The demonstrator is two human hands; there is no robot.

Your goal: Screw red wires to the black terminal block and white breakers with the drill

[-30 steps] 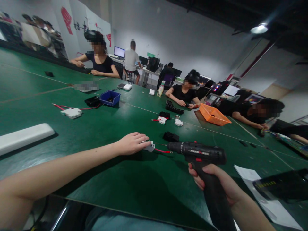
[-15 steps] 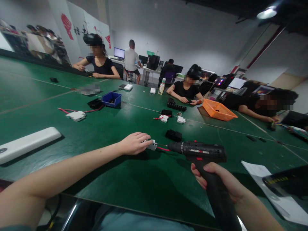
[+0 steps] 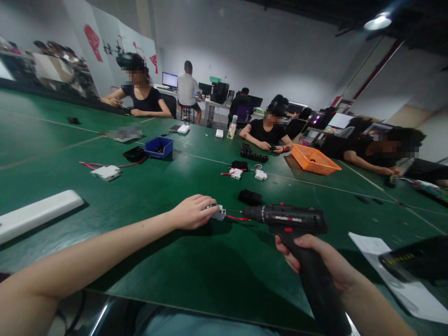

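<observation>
My left hand (image 3: 194,212) is closed over a white circuit breaker (image 3: 220,213) on the green table, its fingers hiding much of the body. A red wire (image 3: 236,218) comes out of the breaker's right side. In my right hand (image 3: 325,261) is a black cordless drill (image 3: 294,219), held by its grip and pointing left. Its thin bit reaches to the breaker's right face; whether the tip sits in a screw is too small to tell. Just behind the drill's nose lies a black block-shaped part (image 3: 250,197).
Farther back are white breakers (image 3: 107,172) with red wires, a blue bin (image 3: 159,147) and an orange basket (image 3: 313,159). A long white case (image 3: 38,214) lies at left. Papers (image 3: 392,275) and another dark tool (image 3: 416,259) are at right. Co-workers sit across the table (image 3: 196,275).
The whole view has shifted slightly. My left hand stays on the breaker, and the drill in my right hand keeps nearly the same position against it.
</observation>
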